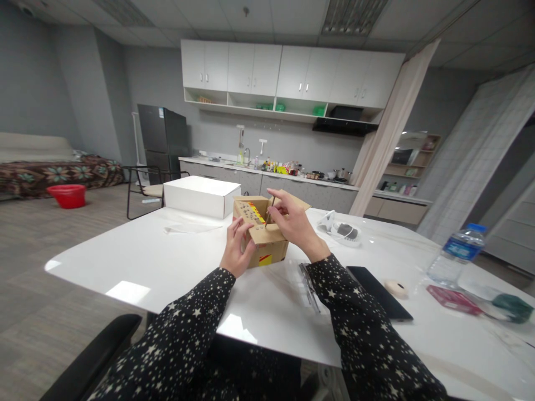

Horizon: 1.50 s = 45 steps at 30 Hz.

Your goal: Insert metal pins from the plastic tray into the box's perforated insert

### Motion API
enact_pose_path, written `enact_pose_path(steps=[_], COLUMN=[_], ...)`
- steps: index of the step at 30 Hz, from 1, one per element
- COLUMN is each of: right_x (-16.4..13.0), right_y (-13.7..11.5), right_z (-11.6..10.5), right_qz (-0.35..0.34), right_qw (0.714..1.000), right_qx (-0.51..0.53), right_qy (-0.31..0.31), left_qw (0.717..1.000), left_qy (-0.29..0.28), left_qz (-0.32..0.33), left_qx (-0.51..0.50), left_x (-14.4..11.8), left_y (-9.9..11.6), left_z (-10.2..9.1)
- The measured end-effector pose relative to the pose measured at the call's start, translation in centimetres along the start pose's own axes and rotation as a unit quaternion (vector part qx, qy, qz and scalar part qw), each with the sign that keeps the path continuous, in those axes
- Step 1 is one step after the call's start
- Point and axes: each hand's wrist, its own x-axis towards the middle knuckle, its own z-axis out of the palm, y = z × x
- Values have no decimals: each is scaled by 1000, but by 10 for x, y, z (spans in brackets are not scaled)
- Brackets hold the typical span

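A small brown cardboard box with red and yellow print stands on the white table in front of me, its top flaps up. My left hand grips the box's near left corner and flap. My right hand rests over the top right of the box, fingertips pinching a thin dark stick-like thing at the flap. What lies inside the box is hidden. Both sleeves are black with white stars.
A white closed box sits behind the cardboard one. To the right lie a black phone, a tape roll, a water bottle, a pink packet and a plastic-wrapped item. Kitchen counter stands behind.
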Motion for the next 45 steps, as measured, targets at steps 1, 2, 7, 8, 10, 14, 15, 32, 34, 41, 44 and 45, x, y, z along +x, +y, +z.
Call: enact_pose_path(steps=[1,2,7,8,10,14,15,32,34,41,44,45], right_x=[0,0,0,-1,-2,-5,-6,-8,-9,-9,-9,-10], right_y=[0,0,-1,-1,-2,-1,0,8,6,6,6,4], right_z=[0,0,1,2,3,9,10,14,13,15,15,15], right_qz=[2,4,13,16,21,29,32,79,63,52,50,45], right_qw=[1000,1000,1000,1000,1000,999,999,994,996,998,998,999], right_qx=[-1,-3,-7,-7,-2,25,33,82,64,34,33,27], right_qy=[-3,-5,-18,-20,-22,-26,-26,5,-5,-9,-8,-11], left_qw=[1000,1000,1000,1000,1000,1000,1000,1000,1000,1000,1000,1000], left_qy=[-1,-1,-3,-4,-4,3,4,-3,-2,-5,-2,-2], left_qz=[-2,-4,-9,-9,-11,-12,-12,-1,-2,-4,-2,-1], left_qx=[3,7,15,15,11,3,4,16,16,17,15,14], left_x=[0,0,0,0,-1,-2,-2,-1,-1,-1,-1,-1], left_y=[0,0,0,0,-1,-3,-3,-1,0,1,0,0], left_z=[0,0,-1,-1,-1,1,2,-1,-1,-2,-1,-1])
